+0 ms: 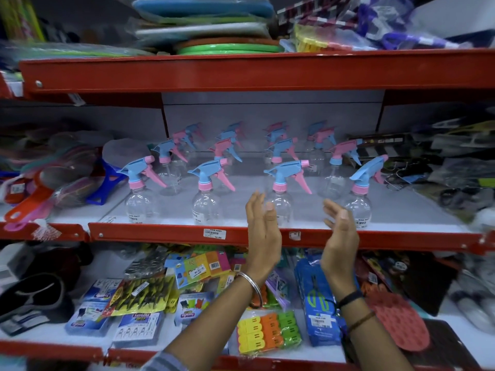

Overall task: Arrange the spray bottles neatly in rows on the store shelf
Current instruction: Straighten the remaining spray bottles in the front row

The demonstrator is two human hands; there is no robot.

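Observation:
Several clear spray bottles with blue and pink trigger heads stand in rows on the middle white shelf (308, 210) with its red front edge. The front row includes a bottle at the left (139, 194), one left of centre (207, 199), one at centre (284, 196) and one at the right (360, 199). My left hand (263, 234) is raised, fingers apart, just in front of the centre bottle. My right hand (340, 234) is open beside the right bottle, palm facing left. Neither hand holds anything.
Plastic scoops and brushes (61, 178) crowd the shelf's left end, and dark packaged items (428, 167) fill its right end. The shelf below holds packets of clothes pegs (267, 330) and blue packs (318, 311). Stacked mats (209, 30) lie on the top shelf.

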